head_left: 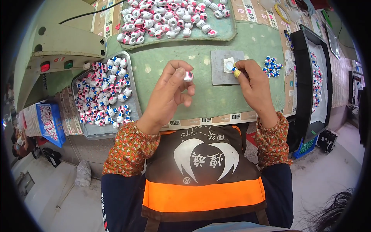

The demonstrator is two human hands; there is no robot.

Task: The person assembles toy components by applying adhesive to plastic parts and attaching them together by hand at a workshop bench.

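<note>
Between the thumb and forefinger of my left hand is a small white toy head with a dark pink-edged mark; the other fingers are curled loosely. My right hand, a yellow cover on one fingertip, pinches a tiny blue toy part, mostly hidden by the fingers. It is at the edge of a white square piece with a round, pale centre, which lies on a grey metal plate. To the right of that hand lies a pile of small blue, white and yellow parts.
A metal tray of joined white, pink and blue figures stands at left, below a machine housing with red and green buttons. At the back, a large tray holds white-and-pink heads. A black tray with more figures stands at right.
</note>
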